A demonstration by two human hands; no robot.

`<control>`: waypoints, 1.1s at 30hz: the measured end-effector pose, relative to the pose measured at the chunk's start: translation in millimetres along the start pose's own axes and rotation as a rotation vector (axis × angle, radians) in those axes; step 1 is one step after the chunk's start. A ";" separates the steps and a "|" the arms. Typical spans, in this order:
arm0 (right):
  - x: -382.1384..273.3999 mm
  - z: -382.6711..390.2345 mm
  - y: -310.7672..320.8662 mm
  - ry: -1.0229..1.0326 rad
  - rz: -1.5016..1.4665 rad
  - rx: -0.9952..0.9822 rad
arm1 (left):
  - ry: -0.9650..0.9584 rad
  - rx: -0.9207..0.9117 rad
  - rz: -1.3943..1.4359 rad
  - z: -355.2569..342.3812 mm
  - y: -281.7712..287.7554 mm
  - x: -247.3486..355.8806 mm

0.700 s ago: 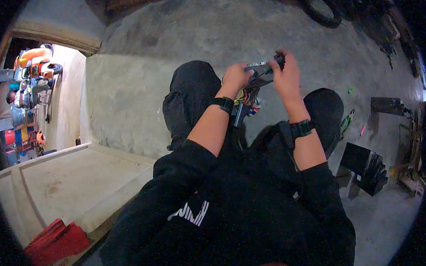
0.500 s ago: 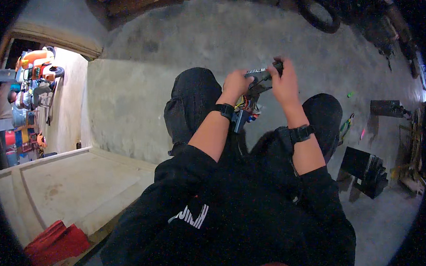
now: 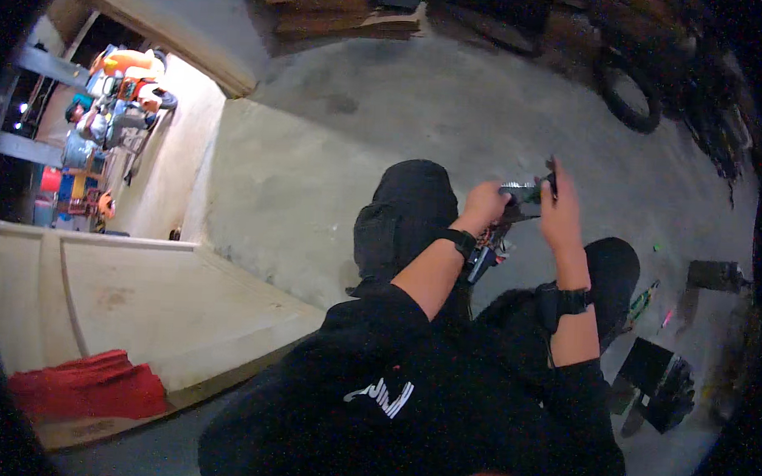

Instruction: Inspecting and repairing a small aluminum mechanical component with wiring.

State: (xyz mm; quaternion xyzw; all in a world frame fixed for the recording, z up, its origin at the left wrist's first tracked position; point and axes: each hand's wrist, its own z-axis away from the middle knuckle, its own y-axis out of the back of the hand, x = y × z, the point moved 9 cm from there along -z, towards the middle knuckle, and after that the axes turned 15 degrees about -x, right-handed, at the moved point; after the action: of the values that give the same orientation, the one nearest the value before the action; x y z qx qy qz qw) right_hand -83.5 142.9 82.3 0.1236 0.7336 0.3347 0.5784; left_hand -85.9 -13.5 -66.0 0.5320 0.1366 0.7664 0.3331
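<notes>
left hand (image 3: 484, 205) and right hand (image 3: 561, 213), both part-closed, grip the unit (image 3: 524, 195) at nine and three o'clock, seemingly steadying it, wires (image 3: 493, 235) showing toward seven.

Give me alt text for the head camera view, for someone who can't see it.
A person's left hand and right hand hold dark parts, coloured wires just below, above a gray floor. A red cloth lies on a pale panel at left.
</notes>
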 end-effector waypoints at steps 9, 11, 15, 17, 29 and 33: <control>0.4 2.5 11.6 -0.017 0.202 0.046 | 0.007 0.033 0.134 5.9 -3.5 15.1; -3.8 7.5 15.7 0.148 0.054 0.091 | -0.040 0.093 0.026 3.9 -3.8 25.1; 2.5 9.5 12.2 -0.081 0.146 -0.114 | -0.062 0.091 0.029 7.8 -7.8 29.3; -6.8 5.9 4.5 -0.149 0.115 -0.144 | -0.058 0.110 0.047 9.2 -6.4 19.3; 19.5 -3.3 11.5 -0.245 0.154 -0.140 | -0.048 0.154 0.085 9.2 -7.6 27.1; 19.6 -3.2 12.6 -0.056 0.262 0.025 | -0.005 0.086 0.101 8.4 -8.7 30.3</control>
State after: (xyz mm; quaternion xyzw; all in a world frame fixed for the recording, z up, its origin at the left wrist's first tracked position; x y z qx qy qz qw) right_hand -94.9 162.4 75.7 0.2347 0.6989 0.3946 0.5484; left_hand -81.5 11.6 -45.7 0.5541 0.1416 0.7742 0.2711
